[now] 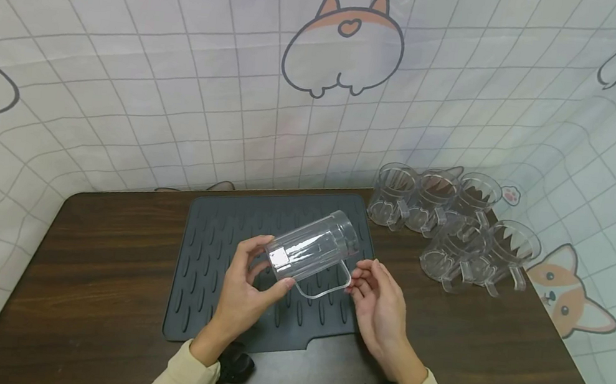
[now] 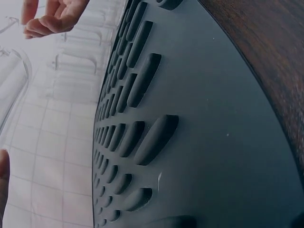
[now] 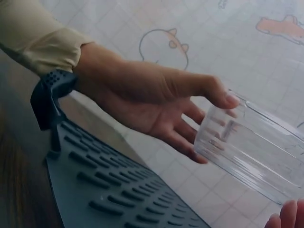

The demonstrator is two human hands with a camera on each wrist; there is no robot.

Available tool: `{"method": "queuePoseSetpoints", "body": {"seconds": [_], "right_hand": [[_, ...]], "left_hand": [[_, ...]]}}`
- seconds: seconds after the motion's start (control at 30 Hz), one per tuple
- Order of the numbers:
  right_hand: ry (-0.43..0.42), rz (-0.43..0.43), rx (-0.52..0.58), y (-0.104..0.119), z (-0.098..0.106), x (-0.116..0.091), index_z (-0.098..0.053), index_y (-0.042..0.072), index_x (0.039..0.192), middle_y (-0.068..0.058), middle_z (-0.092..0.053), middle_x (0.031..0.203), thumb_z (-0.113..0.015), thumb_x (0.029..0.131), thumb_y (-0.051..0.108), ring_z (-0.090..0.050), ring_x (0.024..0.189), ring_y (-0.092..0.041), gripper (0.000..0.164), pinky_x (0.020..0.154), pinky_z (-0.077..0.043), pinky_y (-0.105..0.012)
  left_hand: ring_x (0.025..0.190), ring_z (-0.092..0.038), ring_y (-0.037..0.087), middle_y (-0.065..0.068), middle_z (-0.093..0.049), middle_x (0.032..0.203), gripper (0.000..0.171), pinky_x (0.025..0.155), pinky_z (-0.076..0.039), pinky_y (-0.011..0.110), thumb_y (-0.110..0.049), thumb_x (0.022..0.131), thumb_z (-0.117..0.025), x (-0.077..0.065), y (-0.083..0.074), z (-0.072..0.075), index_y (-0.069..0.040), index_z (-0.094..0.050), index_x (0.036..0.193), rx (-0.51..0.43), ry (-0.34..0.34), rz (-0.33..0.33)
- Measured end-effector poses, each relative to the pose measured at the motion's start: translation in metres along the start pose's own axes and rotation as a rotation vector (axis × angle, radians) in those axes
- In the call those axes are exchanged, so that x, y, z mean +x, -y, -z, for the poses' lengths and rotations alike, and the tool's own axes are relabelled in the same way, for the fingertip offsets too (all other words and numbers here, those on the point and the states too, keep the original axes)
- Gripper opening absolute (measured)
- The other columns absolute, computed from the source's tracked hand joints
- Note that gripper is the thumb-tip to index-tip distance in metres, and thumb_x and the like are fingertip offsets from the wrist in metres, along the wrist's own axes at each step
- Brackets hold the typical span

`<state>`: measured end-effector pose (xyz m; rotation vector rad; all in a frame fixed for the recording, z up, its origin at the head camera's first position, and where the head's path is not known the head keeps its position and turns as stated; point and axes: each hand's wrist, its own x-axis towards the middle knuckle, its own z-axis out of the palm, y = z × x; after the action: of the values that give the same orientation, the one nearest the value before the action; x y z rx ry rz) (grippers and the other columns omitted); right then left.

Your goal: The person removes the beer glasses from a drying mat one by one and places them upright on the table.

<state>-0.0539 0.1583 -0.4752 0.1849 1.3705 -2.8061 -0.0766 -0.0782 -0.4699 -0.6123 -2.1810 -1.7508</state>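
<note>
A clear glass mug [image 1: 313, 246] is tilted over the dark ribbed mat, its handle [image 1: 345, 276] facing down toward the right hand. My left hand [image 1: 248, 283] grips the mug's lower-left end, thumb on one side and fingers on the other. The right wrist view also shows the left hand [image 3: 156, 99] around the end of the mug [image 3: 256, 147]. My right hand [image 1: 380, 306] is beside the handle with loosely bent fingers. Whether its fingertips touch the handle I cannot tell. In the left wrist view, the right hand [image 2: 54, 19] appears at the top left.
The dark mat [image 1: 200, 306] with raised ridges lies on the brown wooden table [image 1: 90, 282]. Several clear glass mugs [image 1: 392, 194] stand close together at the back right. Behind the table hangs a white gridded cloth [image 1: 193, 105] with cartoon dogs.
</note>
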Motion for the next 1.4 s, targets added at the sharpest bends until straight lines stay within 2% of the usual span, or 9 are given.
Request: {"method": "queuePoseSetpoints", "body": {"seconds": [0.2,0.37,0.5,0.6,0.77,0.9,1.17,1.3,1.4], "right_hand": [[0.013,-0.067,0.036,-0.005,-0.001,-0.003,-0.066,0.018,0.103,0.006,-0.063,0.093,-0.044,0.112,0.038,-0.061,0.084,-0.010,0.031,0.082,-0.056,-0.022],[0.072,-0.107,0.032,-0.008,-0.001,-0.005,-0.063,0.017,0.107,0.005,-0.064,0.095,-0.043,0.112,0.041,-0.064,0.089,-0.010,0.031,0.087,-0.056,-0.023],[0.135,-0.113,0.011,-0.012,-0.002,-0.007,-0.063,0.016,0.109,0.004,-0.066,0.099,-0.042,0.112,0.039,-0.066,0.095,-0.011,0.032,0.092,-0.057,-0.023],[0.140,-0.117,0.022,-0.015,-0.003,-0.008,-0.066,0.015,0.107,0.004,-0.066,0.097,-0.043,0.112,0.038,-0.066,0.096,-0.011,0.033,0.093,-0.057,-0.023],[0.126,-0.156,0.105,-0.018,-0.005,-0.011,-0.064,0.018,0.105,0.006,-0.065,0.097,-0.038,0.113,0.038,-0.064,0.098,-0.010,0.034,0.097,-0.054,-0.022],[0.201,-0.156,0.223,-0.019,-0.003,-0.012,-0.065,0.017,0.107,0.005,-0.066,0.098,-0.033,0.115,0.033,-0.066,0.101,-0.010,0.037,0.102,-0.054,-0.022],[0.394,-0.183,0.449,-0.018,0.002,-0.010,-0.061,0.014,0.109,0.004,-0.064,0.102,-0.015,0.116,0.027,-0.064,0.100,-0.011,0.049,0.104,-0.053,-0.025],[0.407,-0.198,0.486,-0.017,0.003,-0.011,-0.061,0.013,0.107,0.003,-0.062,0.102,-0.014,0.116,0.026,-0.063,0.098,-0.011,0.050,0.103,-0.052,-0.026],[0.384,-0.214,0.501,-0.016,0.003,-0.013,-0.061,0.012,0.105,0.002,-0.061,0.100,-0.016,0.116,0.024,-0.062,0.097,-0.012,0.047,0.102,-0.052,-0.027]], "left_hand": [[0.132,-0.052,0.008,0.021,-0.049,0.146,0.075,0.105,-0.053,0.016,0.003,0.082,-0.082,0.000,0.001,-0.002,-0.005,-0.045,0.146,-0.005,0.007,0.000],[0.133,-0.052,0.007,0.022,-0.050,0.146,0.075,0.105,-0.053,0.017,0.002,0.082,-0.082,0.001,0.000,-0.004,-0.005,-0.045,0.147,0.001,0.009,-0.006],[0.133,-0.052,0.007,0.025,-0.049,0.147,0.075,0.104,-0.054,0.018,0.002,0.082,-0.082,0.001,0.002,-0.006,-0.006,-0.045,0.147,0.000,0.015,-0.005],[0.133,-0.052,0.008,0.024,-0.049,0.147,0.075,0.104,-0.054,0.018,0.002,0.083,-0.082,0.000,0.003,-0.008,-0.007,-0.045,0.148,0.006,0.018,-0.001],[0.134,-0.054,0.018,0.026,-0.048,0.147,0.076,0.105,-0.055,0.021,0.001,0.083,-0.083,0.000,0.003,-0.010,-0.008,-0.044,0.148,0.016,0.024,0.006],[0.135,-0.054,0.027,0.025,-0.047,0.148,0.076,0.105,-0.056,0.024,0.000,0.084,-0.082,0.000,0.003,-0.011,-0.007,-0.044,0.148,0.019,0.033,0.023],[0.132,-0.054,0.018,0.019,-0.050,0.147,0.075,0.105,-0.055,0.023,-0.001,0.085,-0.082,-0.001,0.004,-0.014,-0.003,-0.043,0.148,0.007,0.036,0.055],[0.131,-0.054,0.015,0.016,-0.051,0.147,0.074,0.104,-0.055,0.021,-0.003,0.086,-0.081,-0.001,0.003,-0.014,-0.009,-0.043,0.149,0.006,0.039,0.068],[0.132,-0.054,0.019,0.019,-0.049,0.148,0.074,0.105,-0.055,0.022,-0.003,0.086,-0.081,-0.001,0.003,-0.014,-0.008,-0.043,0.149,-0.002,0.046,0.077]]}}
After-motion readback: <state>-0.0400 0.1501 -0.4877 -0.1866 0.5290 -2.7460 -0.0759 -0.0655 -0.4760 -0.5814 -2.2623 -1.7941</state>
